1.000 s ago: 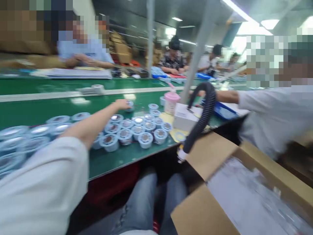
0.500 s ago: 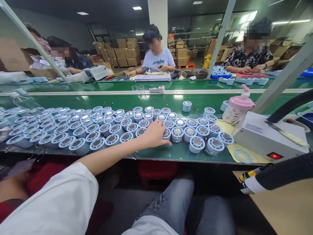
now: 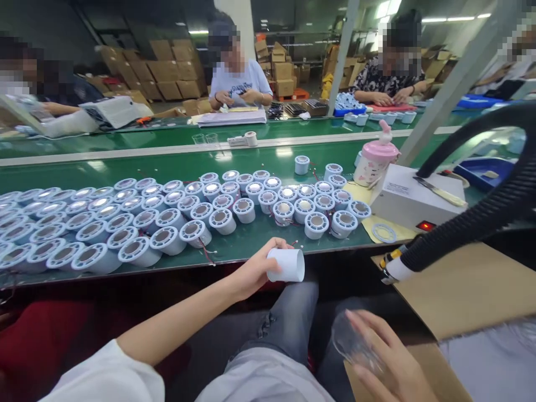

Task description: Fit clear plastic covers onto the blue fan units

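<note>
My left hand (image 3: 251, 271) grips a white round housing (image 3: 288, 264), held on its side in front of the table's near edge, above my lap. Lower right, my right hand (image 3: 387, 357) holds a clear plastic piece (image 3: 354, 343) over a cardboard box (image 3: 460, 290). Many more white round housings (image 3: 167, 215) with metal centres stand in rows on the green bench (image 3: 251, 245), several with red wires.
A white box-shaped machine (image 3: 412, 198) with a red lit switch stands at the right, beside a pink bottle (image 3: 374, 162). A black corrugated hose (image 3: 473, 223) arcs over the box. Other people work across the green conveyor belt (image 3: 125, 167); cartons are stacked behind them.
My left hand has lifted one housing off the bench and drawn it back toward my lap. My right hand has come into view with a clear piece. The view swung left, then settled.
</note>
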`<state>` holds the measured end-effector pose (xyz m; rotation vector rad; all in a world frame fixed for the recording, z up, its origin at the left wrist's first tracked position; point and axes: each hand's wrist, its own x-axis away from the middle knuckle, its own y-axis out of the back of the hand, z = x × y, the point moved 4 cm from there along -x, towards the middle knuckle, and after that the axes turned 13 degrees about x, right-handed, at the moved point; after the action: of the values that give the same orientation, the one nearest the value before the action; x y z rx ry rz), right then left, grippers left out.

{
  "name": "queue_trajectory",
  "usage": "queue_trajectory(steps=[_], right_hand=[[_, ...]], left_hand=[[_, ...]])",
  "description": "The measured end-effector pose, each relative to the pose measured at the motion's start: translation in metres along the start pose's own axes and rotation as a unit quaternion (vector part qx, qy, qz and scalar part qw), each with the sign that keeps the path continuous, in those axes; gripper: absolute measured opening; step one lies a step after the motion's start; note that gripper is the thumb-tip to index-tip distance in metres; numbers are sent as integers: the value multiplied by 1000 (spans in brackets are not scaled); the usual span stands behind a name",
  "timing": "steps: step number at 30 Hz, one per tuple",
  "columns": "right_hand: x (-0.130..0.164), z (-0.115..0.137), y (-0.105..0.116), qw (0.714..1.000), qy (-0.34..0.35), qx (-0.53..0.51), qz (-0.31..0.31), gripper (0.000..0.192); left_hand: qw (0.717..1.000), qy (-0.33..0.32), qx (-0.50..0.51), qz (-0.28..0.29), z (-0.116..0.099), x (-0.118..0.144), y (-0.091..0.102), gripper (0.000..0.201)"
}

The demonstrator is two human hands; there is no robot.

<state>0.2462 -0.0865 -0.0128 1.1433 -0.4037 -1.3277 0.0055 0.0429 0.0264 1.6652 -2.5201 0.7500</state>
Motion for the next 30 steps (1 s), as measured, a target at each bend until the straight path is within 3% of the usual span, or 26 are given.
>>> queue_trajectory(steps=[2,6,13,18,22,26,30], right_hand=[[-14,8,-5,1000,7,30,-2,44],[-40,17,-2,994,-27,96,-36,44],[-51,26,10,977,28,212,-22,44],[-44,30,13,960,82,261,-59,39],[-30,34,10,948,125,283,-78,41],[-24,27,0,959,87,268,-14,46],[-30,19,-8,972,39,224,56,46]], left_hand=[[998,39,58,4,20,-7,-13,31],[993,92,51,48,43,-16,-33,36],[973,142,-43,174,39,-17,-47,27],[970,175,-77,150,43,-16,-43,34],[953,261,-68,142,64,-17,-35,35],[918,341,-70,187,80,-15,-37,47],[916,322,-97,219,74,-14,-49,38]])
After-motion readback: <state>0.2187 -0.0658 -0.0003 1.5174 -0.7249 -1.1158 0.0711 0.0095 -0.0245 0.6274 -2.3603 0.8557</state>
